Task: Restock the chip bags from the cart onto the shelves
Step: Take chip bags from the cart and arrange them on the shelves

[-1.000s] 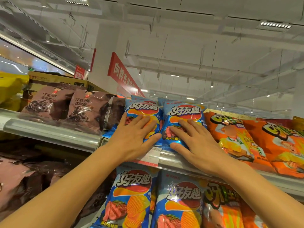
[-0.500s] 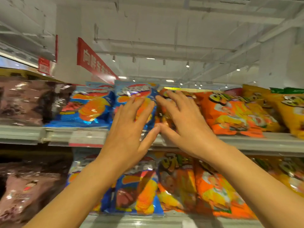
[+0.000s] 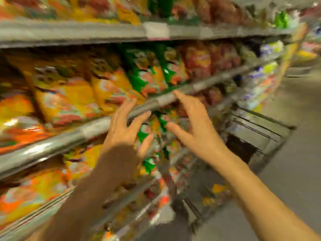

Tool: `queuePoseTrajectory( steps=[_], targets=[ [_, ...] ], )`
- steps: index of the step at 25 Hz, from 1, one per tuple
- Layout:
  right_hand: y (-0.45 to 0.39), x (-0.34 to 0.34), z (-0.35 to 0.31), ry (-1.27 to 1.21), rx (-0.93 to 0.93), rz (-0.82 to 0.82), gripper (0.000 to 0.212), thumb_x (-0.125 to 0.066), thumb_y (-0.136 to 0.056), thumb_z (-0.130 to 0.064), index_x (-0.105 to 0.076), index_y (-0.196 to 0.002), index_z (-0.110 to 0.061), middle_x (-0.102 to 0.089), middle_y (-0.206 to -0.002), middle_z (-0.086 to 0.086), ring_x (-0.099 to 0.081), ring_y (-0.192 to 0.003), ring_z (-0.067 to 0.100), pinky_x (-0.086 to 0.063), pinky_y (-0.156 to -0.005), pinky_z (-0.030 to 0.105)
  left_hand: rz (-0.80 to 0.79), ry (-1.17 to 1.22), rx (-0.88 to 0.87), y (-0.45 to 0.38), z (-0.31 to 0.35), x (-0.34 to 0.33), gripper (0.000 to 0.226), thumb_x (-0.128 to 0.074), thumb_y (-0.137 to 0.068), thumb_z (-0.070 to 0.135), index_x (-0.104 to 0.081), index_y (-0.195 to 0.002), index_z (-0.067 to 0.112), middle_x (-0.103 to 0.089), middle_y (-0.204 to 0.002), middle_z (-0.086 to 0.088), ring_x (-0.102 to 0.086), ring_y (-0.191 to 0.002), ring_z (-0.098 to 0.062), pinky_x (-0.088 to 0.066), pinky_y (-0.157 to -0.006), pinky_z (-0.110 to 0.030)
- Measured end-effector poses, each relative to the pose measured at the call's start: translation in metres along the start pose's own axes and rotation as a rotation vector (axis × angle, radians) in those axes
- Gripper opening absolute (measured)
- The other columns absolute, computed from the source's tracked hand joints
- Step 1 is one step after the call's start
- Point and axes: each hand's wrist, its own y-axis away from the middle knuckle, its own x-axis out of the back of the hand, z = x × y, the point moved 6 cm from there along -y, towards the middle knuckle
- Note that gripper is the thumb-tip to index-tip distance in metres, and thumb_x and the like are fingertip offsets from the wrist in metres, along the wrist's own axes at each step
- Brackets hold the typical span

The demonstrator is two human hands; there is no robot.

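Hands are now coming away from the shelf: half a second ago both palms were pressing blue chip bags flat on an upper shelf, and now they are holding nothing, with the view swinging down and to the right and blurring heavily. Judged from this, one placement looks finished and the person is turning toward the cart [image 3: 257, 129] for more stock.

Left hand [image 3: 127, 129], centre of the frame, is hanging in front of the shelf rail [image 3: 97, 126] with fingers spread and slightly bent, thumb pointing down-right; whether the fingertips are brushing the rail cannot be told through the blur. Right hand [image 3: 196, 129], just right of centre, is likewise empty, fingers apart, index finger reaching up toward the rail, thumb pointing left toward the other hand. Both forearms are extending up from the bottom edge, the left one in shadow.

Chip bags: yellow bags [image 3: 66, 94] are standing on the shelf at left, green bags [image 3: 139, 79] at centre, reddish ones further right. The cart is showing at centre right as wire sides; some coloured packets seem to be lying lower in it, but the blur is keeping them unidentifiable.
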Motion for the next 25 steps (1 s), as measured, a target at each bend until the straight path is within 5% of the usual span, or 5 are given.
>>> queuePoseTrajectory(
  steps=[2,6,11,20,25],
  targets=[
    [0.043,0.010,0.076,0.002,-0.170,-0.037,0.073,-0.065,-0.096,-0.033,-0.031,-0.158,-0.015,-0.044,-0.148,0.008,-0.037,-0.141,0.024,-0.029,-0.117,0.032,-0.100,0.161,0.114,0.012,0.018,-0.079,0.059,-0.058,-0.088,0.040,-0.057,-0.134,0.002,-0.045,-0.145,-0.023,-0.042,-0.138,-0.037,-0.038,-0.114,-0.052],
    [0.126,0.016,0.207,0.043,-0.523,-0.160,0.076,-0.063,-0.098,-0.040,-0.023,-0.161,-0.025,-0.034,-0.159,-0.001,-0.027,-0.149,0.017,-0.027,-0.114,0.026,-0.419,0.327,0.269,0.052,0.043,-0.220,0.039,-0.059,-0.094,0.040,-0.064,-0.128,0.020,-0.052,-0.140,-0.008,-0.042,-0.134,-0.021,-0.030,-0.112,-0.032],
    [0.199,0.003,0.316,0.034,-0.848,-0.307,0.074,-0.070,-0.095,-0.029,-0.031,-0.157,-0.016,-0.044,-0.153,0.012,-0.038,-0.145,0.027,-0.032,-0.117,0.034,-0.736,0.437,0.317,0.077,0.058,-0.353,0.034,-0.063,-0.097,0.033,-0.061,-0.129,0.023,-0.051,-0.131,0.005,-0.051,-0.126,-0.016,-0.037,-0.104,-0.023],
    [0.207,-0.022,0.472,-0.028,-1.153,-0.449,0.065,-0.064,-0.098,-0.037,-0.034,-0.154,-0.025,-0.050,-0.143,0.001,-0.048,-0.136,0.018,-0.041,-0.109,0.028,-1.098,0.460,0.443,0.064,0.023,-0.568,0.040,-0.056,-0.099,0.045,-0.053,-0.136,0.029,-0.049,-0.138,0.010,-0.049,-0.129,-0.013,-0.041,-0.101,-0.024],
    [0.170,-0.017,0.562,-0.015,-1.242,-0.483,0.063,-0.063,-0.099,-0.036,-0.038,-0.154,-0.018,-0.052,-0.147,0.005,-0.052,-0.133,0.018,-0.045,-0.106,0.030,-1.321,0.346,0.478,0.057,0.001,-0.658,0.054,-0.055,-0.099,0.043,-0.042,-0.149,0.025,-0.042,-0.152,0.002,-0.040,-0.140,-0.017,-0.037,-0.113,-0.033]
  ],
)
